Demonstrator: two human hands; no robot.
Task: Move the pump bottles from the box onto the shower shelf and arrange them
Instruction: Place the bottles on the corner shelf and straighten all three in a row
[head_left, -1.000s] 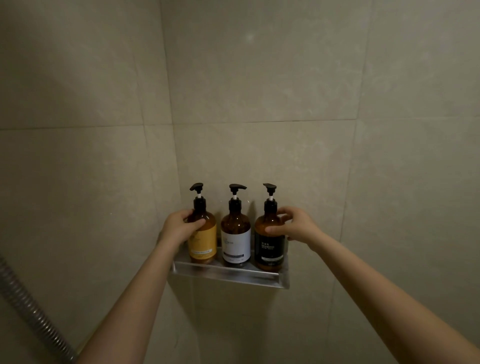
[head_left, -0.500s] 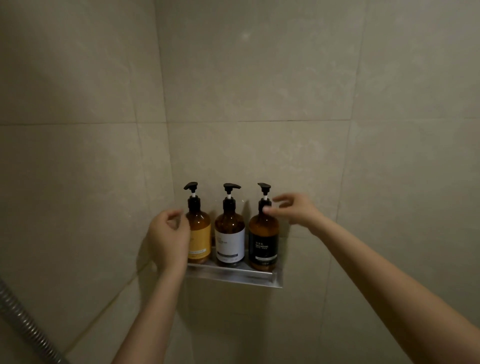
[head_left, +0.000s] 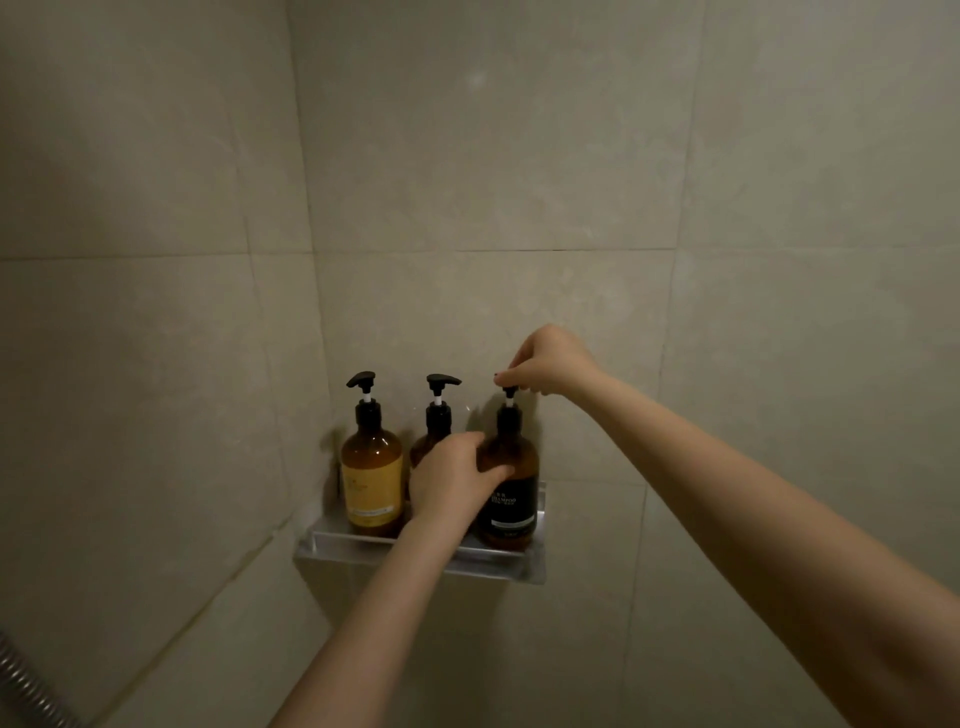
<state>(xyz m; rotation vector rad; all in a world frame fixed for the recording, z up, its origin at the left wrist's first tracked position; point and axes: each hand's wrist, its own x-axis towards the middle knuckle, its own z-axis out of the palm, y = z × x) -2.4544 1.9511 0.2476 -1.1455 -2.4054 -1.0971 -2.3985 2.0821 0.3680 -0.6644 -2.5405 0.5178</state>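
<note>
Three amber pump bottles stand upright in a row on the clear shower shelf (head_left: 337, 545) in the tiled corner. The yellow-label bottle (head_left: 372, 467) is at the left and stands untouched. The middle bottle (head_left: 439, 415) is mostly hidden behind my left hand (head_left: 452, 480). My left hand wraps the body of the black-label bottle (head_left: 514, 493) at the right. My right hand (head_left: 550, 364) pinches that bottle's black pump head from above.
Beige tiled walls meet in a corner just left of the shelf. A ribbed metal shower hose (head_left: 26, 691) runs along the bottom left edge. The box is out of view.
My left hand left the yellow-label bottle and crossed right to grip the black-label bottle's body. My right hand rose from that bottle's shoulder to its pump head.
</note>
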